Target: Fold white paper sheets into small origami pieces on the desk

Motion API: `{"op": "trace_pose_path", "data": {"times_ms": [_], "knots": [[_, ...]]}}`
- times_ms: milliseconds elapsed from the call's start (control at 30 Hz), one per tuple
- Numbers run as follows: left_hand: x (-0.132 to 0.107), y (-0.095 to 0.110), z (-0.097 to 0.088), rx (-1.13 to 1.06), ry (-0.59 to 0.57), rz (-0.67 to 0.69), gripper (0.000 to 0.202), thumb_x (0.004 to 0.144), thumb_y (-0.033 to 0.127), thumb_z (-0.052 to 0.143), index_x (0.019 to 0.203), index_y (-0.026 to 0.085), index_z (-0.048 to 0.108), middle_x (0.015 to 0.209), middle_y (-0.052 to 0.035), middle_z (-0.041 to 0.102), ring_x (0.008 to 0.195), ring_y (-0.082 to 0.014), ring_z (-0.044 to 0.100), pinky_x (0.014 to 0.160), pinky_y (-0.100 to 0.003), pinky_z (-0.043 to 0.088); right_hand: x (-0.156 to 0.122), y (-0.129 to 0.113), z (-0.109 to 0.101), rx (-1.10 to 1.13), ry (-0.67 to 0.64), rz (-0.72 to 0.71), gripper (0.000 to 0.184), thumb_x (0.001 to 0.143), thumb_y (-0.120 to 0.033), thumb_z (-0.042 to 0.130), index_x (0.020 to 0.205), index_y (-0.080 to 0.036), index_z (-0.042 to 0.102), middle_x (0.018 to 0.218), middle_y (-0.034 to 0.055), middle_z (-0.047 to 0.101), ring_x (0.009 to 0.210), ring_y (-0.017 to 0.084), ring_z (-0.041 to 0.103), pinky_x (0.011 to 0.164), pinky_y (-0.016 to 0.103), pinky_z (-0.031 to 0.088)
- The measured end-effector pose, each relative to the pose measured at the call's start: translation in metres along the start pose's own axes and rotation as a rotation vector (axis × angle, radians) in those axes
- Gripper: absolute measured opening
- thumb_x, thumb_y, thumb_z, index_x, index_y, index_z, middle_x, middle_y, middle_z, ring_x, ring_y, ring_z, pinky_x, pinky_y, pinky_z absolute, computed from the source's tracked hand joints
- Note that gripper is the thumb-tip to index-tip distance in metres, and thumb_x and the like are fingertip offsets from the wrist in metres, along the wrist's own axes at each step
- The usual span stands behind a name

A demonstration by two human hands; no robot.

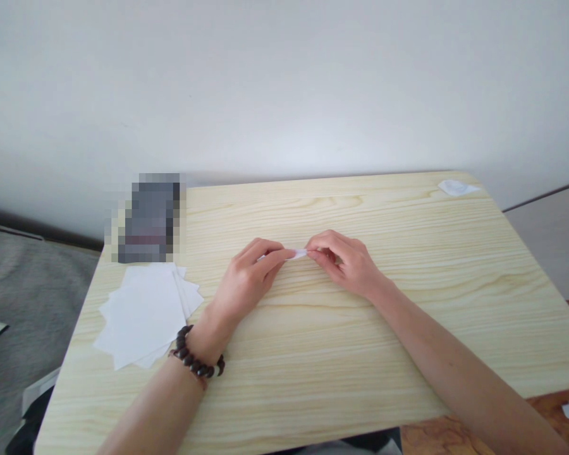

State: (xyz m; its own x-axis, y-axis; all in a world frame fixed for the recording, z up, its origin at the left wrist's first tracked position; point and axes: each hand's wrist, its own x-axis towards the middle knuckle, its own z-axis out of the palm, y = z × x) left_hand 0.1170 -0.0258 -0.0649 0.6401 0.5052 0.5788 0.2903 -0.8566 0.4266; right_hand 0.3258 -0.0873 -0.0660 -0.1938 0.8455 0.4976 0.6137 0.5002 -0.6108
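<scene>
Pale wood-grained tabletop (284,379) spreads beneath the narrow white paper (300,253) that our left hand (249,272) and right hand (348,259) pinch between them. Beside our left wrist we see fanned white sheets (146,309); farther out, a pixelated dark object (149,215) and, far right, a paper piece (456,188).

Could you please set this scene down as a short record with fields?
Left hand: grips a small white piece, partly covering it
Right hand: pinches the piece's right end
Left wrist: dark beaded bracelet
Left side: fanned stack of white sheets; beyond it, a pixelated dark item, unidentifiable
Far right corner: pale crumpled-looking item
Surface: light wood-grain table
</scene>
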Motion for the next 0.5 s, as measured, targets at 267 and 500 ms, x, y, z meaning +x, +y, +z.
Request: {"op": "trace_pose_path", "data": {"times_ms": [267,500], "knots": [[0.0031,0.0054,-0.0015,-0.131,0.024,-0.195,0.01,0.087,0.02,0.063,0.095,0.018,0.069,0.089,-0.003,0.071,0.079,-0.0119,0.066,0.068,-0.02,0.052,-0.0004,0.0019,0.0026,0.028,0.113,-0.002,0.021,0.092,-0.013,0.052,0.109,-0.022,0.058,0.105,0.0057,0.067,0.083,0.011,0.065,0.067,0.022,0.053],[0.0062,0.0062,-0.0028,-0.188,0.003,-0.328,0.009,0.083,0.022,0.067,0.09,0.017,0.07,0.081,-0.0014,0.072,0.07,-0.0111,0.064,0.062,-0.019,0.05,0.0012,0.0031,0.0022,-0.053,0.125,-0.055,0.015,0.09,-0.015,0.056,0.101,-0.022,0.063,0.099,0.0055,0.067,0.085,0.012,0.064,0.066,0.021,0.052]]}}
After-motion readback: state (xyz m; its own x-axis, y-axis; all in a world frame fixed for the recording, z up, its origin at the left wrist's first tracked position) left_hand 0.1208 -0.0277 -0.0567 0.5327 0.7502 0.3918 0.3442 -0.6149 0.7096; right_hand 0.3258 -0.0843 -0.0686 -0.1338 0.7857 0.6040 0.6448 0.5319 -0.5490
